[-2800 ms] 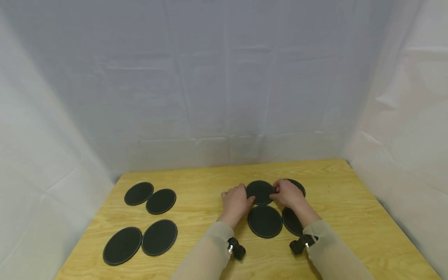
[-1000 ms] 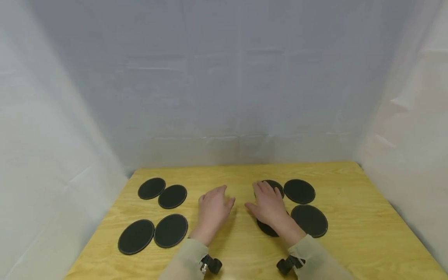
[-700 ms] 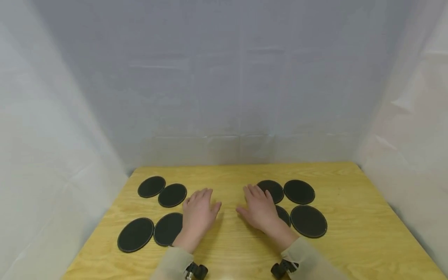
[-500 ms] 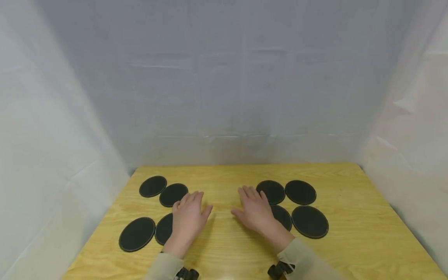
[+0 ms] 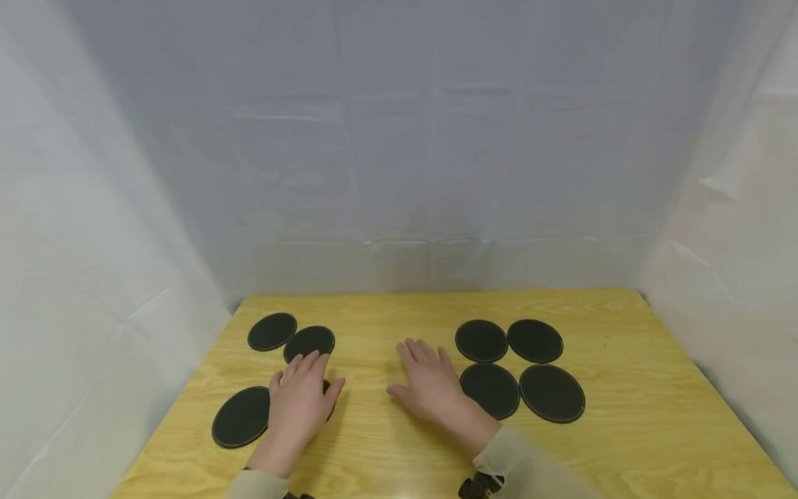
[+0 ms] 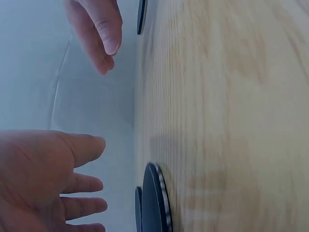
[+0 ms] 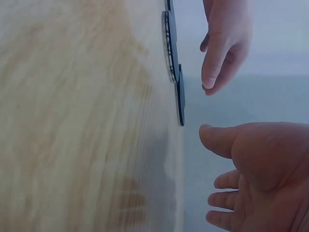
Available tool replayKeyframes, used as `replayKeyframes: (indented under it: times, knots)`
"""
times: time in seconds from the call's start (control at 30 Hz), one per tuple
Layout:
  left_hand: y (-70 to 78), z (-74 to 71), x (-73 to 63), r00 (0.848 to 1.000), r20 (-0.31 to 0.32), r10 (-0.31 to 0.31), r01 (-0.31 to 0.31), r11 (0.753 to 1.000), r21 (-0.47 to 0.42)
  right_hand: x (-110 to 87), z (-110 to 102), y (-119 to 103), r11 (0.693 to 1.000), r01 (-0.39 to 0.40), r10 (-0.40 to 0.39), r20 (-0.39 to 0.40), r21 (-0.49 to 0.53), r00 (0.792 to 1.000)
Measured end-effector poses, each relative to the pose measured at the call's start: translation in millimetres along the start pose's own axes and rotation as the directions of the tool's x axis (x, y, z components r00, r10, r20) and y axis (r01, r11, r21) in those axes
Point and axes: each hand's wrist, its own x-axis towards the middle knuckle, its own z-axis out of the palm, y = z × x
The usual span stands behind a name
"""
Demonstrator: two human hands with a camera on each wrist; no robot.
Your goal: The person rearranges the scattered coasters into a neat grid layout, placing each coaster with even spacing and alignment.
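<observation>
Head view, round discs (image 5: 489, 391), wood-grained tabletop (image 5: 654, 423)

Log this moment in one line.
left hand: empty, raised near left discs | right hand: empty, raised near right discs | count: four per side

Can count eight thin, round, black coasters (image 5: 489, 391), with a fine pale line near the rim, all lying flat on the wood-grain table (image 5: 386, 315). Can see four right-side coasters (image 5: 552, 393) set close in two rows of two, and, on the left, a far pair (image 5: 271, 331) and, apart from it, a partly hidden near pair (image 5: 241, 416).
</observation>
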Motion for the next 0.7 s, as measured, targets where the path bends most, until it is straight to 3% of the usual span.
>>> replayKeyframes:
  times: [0.37,0.7]
  knots:
    - [-28.9,-8.4,-7.3,0.998,0.053,-0.045,0.043,0.998,0.046,4.1,8.2,-29.5,1.0,0.029,-0.029,0.054,-0.005,0.998]
    - [-50.9,-12.5,-14.0,0.999,0.037,-0.033,0.03,0.996,0.079,11.8,20.1,-57.4,0.996,0.093,-0.093,0.137,0.005,0.986]
